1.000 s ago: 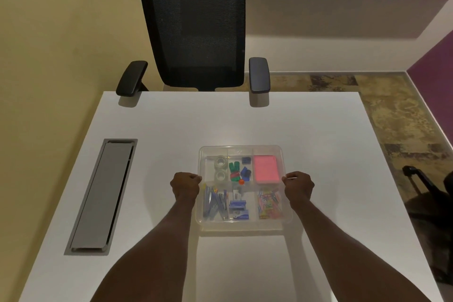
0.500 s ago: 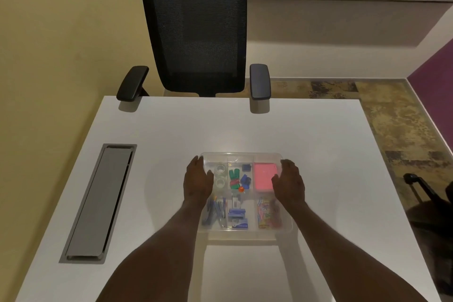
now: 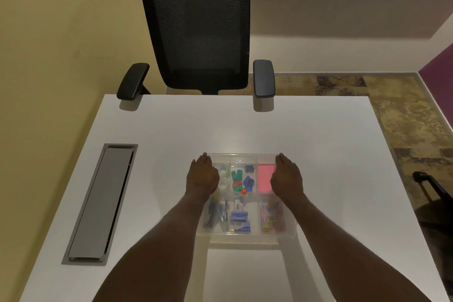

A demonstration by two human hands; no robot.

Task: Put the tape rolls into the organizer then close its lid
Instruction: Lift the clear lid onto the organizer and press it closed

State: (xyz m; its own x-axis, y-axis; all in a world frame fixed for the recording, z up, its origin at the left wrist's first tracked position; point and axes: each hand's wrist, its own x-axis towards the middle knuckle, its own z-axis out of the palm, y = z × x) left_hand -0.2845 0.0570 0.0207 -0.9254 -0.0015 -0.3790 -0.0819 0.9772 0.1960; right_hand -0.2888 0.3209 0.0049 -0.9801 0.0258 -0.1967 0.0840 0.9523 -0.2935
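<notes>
A clear plastic organizer (image 3: 245, 235) lies on the white table in front of me, its clear lid down over the compartments. Two clear tape rolls (image 3: 223, 176) sit in the far left compartment, partly hidden by my left hand. My left hand (image 3: 202, 176) lies flat, palm down, on the lid's far left part. My right hand (image 3: 286, 178) lies flat on the far right part, over a pink pad (image 3: 264, 178). Both hands hold nothing.
Other compartments hold green and blue clips (image 3: 241, 179), staplers and staples (image 3: 239, 220), pens (image 3: 217, 213) and coloured paper clips (image 3: 272, 216). A grey cable hatch (image 3: 101, 203) is set in the table at left. A black office chair (image 3: 196, 32) stands at the far edge.
My hands left the organizer's side edges, opened, and moved onto the top of the lid, then slid farther toward its far corners.
</notes>
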